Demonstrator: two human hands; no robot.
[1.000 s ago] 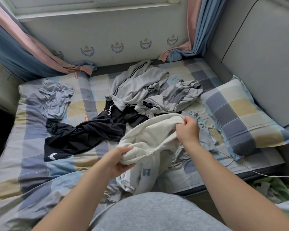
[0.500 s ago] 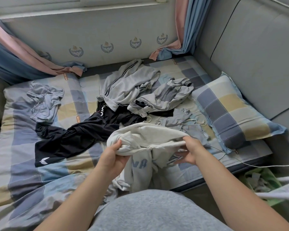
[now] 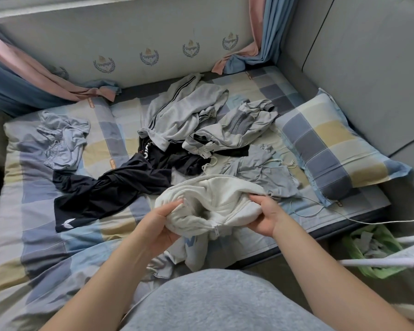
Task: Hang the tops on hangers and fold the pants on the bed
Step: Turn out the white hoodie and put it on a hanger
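Note:
A cream zip-up hooded top [image 3: 210, 204] with blue lettering is bunched up above the near edge of the bed [image 3: 43, 235]. My left hand [image 3: 157, 225] grips its left side and my right hand [image 3: 265, 215] grips its right side. Behind it lie black pants [image 3: 110, 187] with a white logo, grey striped pants [image 3: 177, 111], a grey top [image 3: 234, 125], a blue-grey drawstring garment [image 3: 263, 173], and a light blue garment [image 3: 62, 142] at the far left. No hanger can be made out for sure.
A checked pillow [image 3: 330, 144] lies at the right against a grey padded wall. Pink and blue curtains [image 3: 34, 77] hang down onto the far edge of the bed. A white cable [image 3: 368, 220] runs off the bed's right corner. A green bag [image 3: 373, 249] and white rods [image 3: 380, 261] stand on the floor at right.
My right hand dropped from the top of the cream garment to its right side. Both hands have drawn it together and lifted it a little; the view has shifted slightly right.

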